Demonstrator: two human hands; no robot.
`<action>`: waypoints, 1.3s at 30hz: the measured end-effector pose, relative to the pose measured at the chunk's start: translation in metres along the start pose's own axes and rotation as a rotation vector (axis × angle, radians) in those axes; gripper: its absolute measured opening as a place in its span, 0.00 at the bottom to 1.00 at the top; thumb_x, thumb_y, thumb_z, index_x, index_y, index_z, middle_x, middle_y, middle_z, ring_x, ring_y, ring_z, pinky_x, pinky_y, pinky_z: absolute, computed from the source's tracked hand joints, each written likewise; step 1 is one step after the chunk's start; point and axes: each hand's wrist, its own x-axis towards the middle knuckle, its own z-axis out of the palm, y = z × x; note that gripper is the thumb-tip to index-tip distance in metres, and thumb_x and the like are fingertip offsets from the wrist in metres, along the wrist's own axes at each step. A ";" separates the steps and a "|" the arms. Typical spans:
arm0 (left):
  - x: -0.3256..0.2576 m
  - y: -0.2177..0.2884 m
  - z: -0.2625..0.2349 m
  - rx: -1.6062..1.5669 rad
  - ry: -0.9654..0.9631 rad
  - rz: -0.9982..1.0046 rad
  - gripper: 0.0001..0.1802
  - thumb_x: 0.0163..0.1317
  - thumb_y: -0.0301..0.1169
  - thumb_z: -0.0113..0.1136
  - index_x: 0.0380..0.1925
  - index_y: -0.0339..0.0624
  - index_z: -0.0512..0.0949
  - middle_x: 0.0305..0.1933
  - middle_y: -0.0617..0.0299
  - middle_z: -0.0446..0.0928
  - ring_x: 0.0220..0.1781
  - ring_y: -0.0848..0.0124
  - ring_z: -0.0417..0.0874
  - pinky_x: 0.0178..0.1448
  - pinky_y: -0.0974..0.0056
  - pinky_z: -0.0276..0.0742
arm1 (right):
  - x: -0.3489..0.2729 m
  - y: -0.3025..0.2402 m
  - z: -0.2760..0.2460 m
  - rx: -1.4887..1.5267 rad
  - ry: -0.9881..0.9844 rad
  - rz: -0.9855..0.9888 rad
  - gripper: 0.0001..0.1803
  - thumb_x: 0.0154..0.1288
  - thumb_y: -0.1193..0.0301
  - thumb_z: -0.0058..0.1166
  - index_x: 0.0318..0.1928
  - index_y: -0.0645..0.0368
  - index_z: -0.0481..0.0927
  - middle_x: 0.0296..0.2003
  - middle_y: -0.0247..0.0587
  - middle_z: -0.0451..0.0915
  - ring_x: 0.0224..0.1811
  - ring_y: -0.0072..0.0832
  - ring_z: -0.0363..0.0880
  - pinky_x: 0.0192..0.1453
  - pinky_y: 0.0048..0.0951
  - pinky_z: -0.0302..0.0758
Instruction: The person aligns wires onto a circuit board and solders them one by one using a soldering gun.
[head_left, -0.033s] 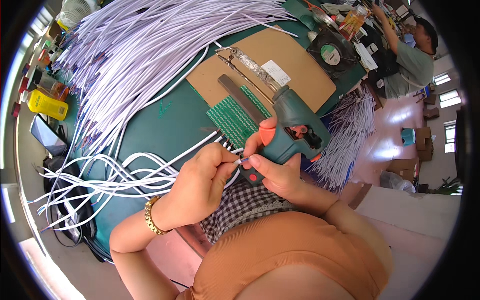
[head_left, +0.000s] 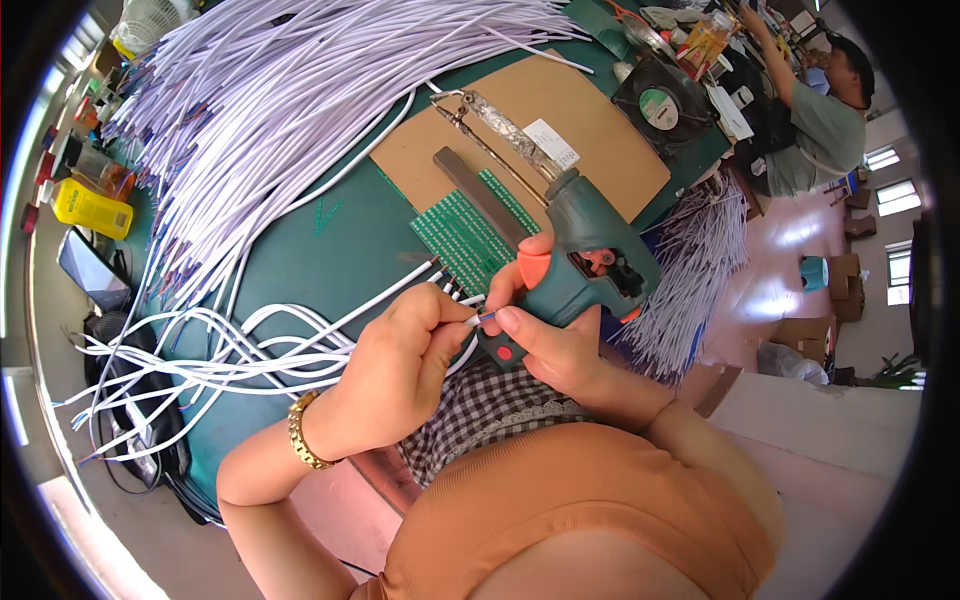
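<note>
Between its thumb and fingers, my left hand [head_left: 385, 365] pinches the end of a white cable [head_left: 471, 322], with small coloured wires coming out of it. My right hand [head_left: 560, 352] is closed around a dark green soldering gun [head_left: 600, 225] with an orange trigger [head_left: 534, 268], while its thumb and a finger meet at those wires. The gun's metal tip points away over the table. Just beyond my hands lies a green circuit board panel [head_left: 455, 240] under a brown bar [head_left: 482, 197]. Several white cables end at the panel's near edge.
Cardboard [head_left: 620, 165] lies beneath the panel on the green table [head_left: 290, 265]. A large heap of white cables [head_left: 300, 110] covers the far left. A black fan [head_left: 665, 108] stands at the far right. Another bundle [head_left: 690, 280] sits to the right, and a co-worker [head_left: 820, 130] is beyond.
</note>
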 end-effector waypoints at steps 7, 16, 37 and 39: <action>-0.004 -0.012 0.007 -0.021 0.071 0.050 0.07 0.58 0.17 0.56 0.35 0.34 0.71 0.31 0.52 0.72 0.30 0.58 0.75 0.34 0.62 0.71 | 0.002 0.004 0.009 0.035 0.027 0.027 0.31 0.57 0.83 0.56 0.59 0.53 0.59 0.33 0.42 0.74 0.33 0.24 0.76 0.39 0.24 0.75; -0.009 -0.023 0.020 -0.189 0.205 0.160 0.10 0.57 0.12 0.53 0.36 0.36 0.69 0.29 0.56 0.67 0.26 0.65 0.67 0.31 0.66 0.66 | 0.000 0.016 0.009 0.127 0.047 0.044 0.32 0.56 0.81 0.58 0.58 0.52 0.60 0.31 0.41 0.74 0.29 0.24 0.75 0.35 0.24 0.75; 0.033 -0.071 -0.004 0.513 0.215 -0.056 0.05 0.58 0.20 0.54 0.31 0.36 0.68 0.33 0.48 0.73 0.35 0.48 0.75 0.37 0.54 0.72 | -0.041 -0.022 -0.034 -0.497 -0.231 0.239 0.30 0.63 0.75 0.52 0.63 0.56 0.55 0.34 0.48 0.76 0.30 0.28 0.78 0.31 0.27 0.75; 0.032 -0.071 -0.004 0.511 0.215 -0.065 0.05 0.58 0.20 0.54 0.31 0.36 0.68 0.33 0.48 0.73 0.35 0.48 0.75 0.37 0.54 0.72 | -0.050 -0.016 -0.045 -0.549 -0.272 0.217 0.27 0.63 0.77 0.51 0.61 0.58 0.60 0.34 0.47 0.76 0.30 0.27 0.78 0.31 0.25 0.75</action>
